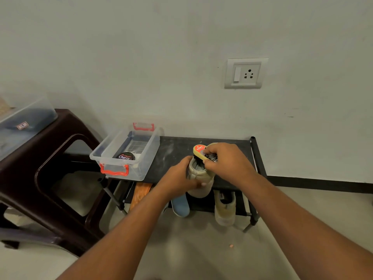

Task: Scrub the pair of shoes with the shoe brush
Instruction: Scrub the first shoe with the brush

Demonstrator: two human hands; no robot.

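My left hand [178, 176] grips a beige shoe [200, 181] held above the front of the black rack top [173, 150]. My right hand [228, 161] is closed over a yellow shoe brush [198, 151] with a red label, its bristles pressed against the shoe's grey upper part. A second beige shoe [225, 209] lies on the rack's lower shelf, below my right wrist.
A clear plastic box with red handles [125, 152] stands on the rack's left end and holds a polish tin [126, 156]. A dark brown plastic stool [46, 174] is at the left. A blue shoe [180, 206] and an orange item [140, 194] lie on the lower shelf. The wall is close behind.
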